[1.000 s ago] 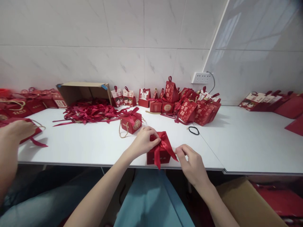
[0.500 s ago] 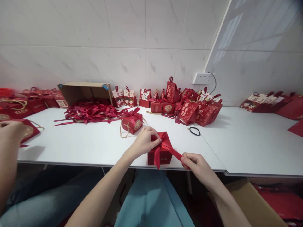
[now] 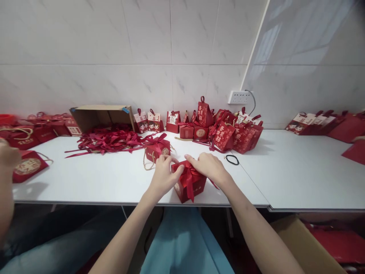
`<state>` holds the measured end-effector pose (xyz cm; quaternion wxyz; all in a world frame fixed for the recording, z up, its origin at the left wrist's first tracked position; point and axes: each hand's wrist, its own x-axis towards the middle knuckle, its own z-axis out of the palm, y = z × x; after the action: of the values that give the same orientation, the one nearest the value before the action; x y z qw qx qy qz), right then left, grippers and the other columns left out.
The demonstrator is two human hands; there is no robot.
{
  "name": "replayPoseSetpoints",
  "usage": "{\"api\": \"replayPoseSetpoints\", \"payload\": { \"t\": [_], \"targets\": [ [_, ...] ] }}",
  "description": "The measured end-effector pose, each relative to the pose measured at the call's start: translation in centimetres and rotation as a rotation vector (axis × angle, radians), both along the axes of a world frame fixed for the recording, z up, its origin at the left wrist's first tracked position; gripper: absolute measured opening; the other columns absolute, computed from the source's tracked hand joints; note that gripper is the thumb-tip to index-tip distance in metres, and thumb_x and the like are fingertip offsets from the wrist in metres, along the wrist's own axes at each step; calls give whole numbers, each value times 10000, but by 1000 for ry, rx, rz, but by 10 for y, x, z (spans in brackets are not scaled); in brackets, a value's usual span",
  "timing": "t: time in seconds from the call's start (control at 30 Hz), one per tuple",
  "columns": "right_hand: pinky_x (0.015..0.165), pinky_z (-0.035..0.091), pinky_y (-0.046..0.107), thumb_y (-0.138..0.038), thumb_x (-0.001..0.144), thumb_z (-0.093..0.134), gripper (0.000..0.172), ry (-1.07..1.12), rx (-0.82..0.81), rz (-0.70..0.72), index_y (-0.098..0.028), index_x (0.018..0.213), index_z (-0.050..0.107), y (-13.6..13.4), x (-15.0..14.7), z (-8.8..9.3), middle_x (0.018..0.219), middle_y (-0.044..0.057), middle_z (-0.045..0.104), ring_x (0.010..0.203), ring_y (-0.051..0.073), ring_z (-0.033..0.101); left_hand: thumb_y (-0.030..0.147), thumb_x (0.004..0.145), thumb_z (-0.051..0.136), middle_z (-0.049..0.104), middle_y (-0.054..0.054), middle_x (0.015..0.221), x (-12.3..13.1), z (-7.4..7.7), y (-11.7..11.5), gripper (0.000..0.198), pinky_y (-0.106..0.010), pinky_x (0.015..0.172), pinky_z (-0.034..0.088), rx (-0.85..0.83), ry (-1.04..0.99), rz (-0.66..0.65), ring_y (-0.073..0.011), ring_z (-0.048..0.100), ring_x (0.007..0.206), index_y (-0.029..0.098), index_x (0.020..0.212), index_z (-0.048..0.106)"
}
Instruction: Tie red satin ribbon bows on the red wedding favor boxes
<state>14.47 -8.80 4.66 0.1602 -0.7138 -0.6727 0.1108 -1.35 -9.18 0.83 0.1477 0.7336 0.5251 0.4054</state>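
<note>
A small red gift box with a red ribbon tied over its top sits near the front edge of the white table. My left hand pinches the ribbon at the box's left top corner. My right hand lies over the top right of the box, fingers curled on the ribbon bow. A ribbon tail hangs down the box's front. Just behind stands another red box with a ribbon and rope handle.
A pile of loose red ribbons spills from a tipped cardboard box. Several red gift boxes and bags crowd the back. A black hair tie lies to the right. Another person's hand is at far left beside a red bag.
My right hand let go of the ribbon tail it was pulling out to the right and came up onto the top of the box. The box has turned slightly.
</note>
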Motion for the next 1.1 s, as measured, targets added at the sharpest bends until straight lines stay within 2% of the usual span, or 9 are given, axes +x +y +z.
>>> {"api": "replayPoseSetpoints", "payload": {
  "t": [0.07,0.17,0.3,0.5,0.7,0.9,1.0,1.03,1.1],
  "targets": [
    [570,354,311,-572,795,358,502,-9,2,17,-157,635,589,3,-2,-5,716,164,646,724,277,609,339,756,551,492,-74,925,0,-2,-3,168,-414,865,403,39,9,32,-237,488,932,179,803,572],
    [525,317,283,-411,785,414,341,45,51,43,-180,564,532,4,2,-16,612,99,612,597,207,563,336,768,541,489,-55,823,1,-3,-8,161,-395,816,414,29,44,37,-225,497,846,182,722,538],
    [491,280,250,-283,739,431,260,284,138,69,-200,494,405,-2,9,-34,495,-5,492,497,133,444,293,786,506,463,-33,750,4,-5,-11,175,-333,729,418,-50,1,10,-194,494,762,186,654,464],
    [541,321,231,-361,797,440,288,721,325,130,-199,564,391,-12,14,-57,546,-40,423,548,116,414,346,819,435,431,-13,683,9,-10,-10,253,-314,685,387,-126,-106,49,-181,463,707,197,619,393],
    [573,345,237,-408,810,470,303,942,356,142,-190,601,451,-16,13,-64,582,-33,445,589,125,422,353,833,383,433,0,655,11,-19,-12,274,-272,598,350,-119,-184,19,-152,440,641,200,607,354],
    [554,351,237,-423,773,514,297,1178,343,64,-188,597,466,-13,11,-76,575,-36,471,565,119,423,310,813,396,416,12,630,11,-18,-13,252,-263,605,340,-92,-178,49,-140,428,620,202,594,335],
    [557,369,255,-434,775,496,306,1122,298,48,-187,597,465,-10,16,-76,577,-21,483,566,132,445,290,787,417,429,10,625,11,-15,-9,237,-263,602,336,-104,-145,40,-143,435,621,201,583,334],
    [577,385,267,-438,771,504,292,1033,323,38,-185,628,484,-11,18,-73,602,-12,498,587,142,465,281,776,424,428,12,612,11,-14,-8,241,-261,592,328,-121,-130,34,-142,432,611,200,570,329],
    [657,418,304,-432,756,545,258,791,477,25,-175,763,530,-19,19,-62,722,25,540,688,175,512,266,756,434,420,18,582,12,-11,-5,245,-257,573,312,-160,-113,18,-136,422,587,198,548,326]
  ]
}}
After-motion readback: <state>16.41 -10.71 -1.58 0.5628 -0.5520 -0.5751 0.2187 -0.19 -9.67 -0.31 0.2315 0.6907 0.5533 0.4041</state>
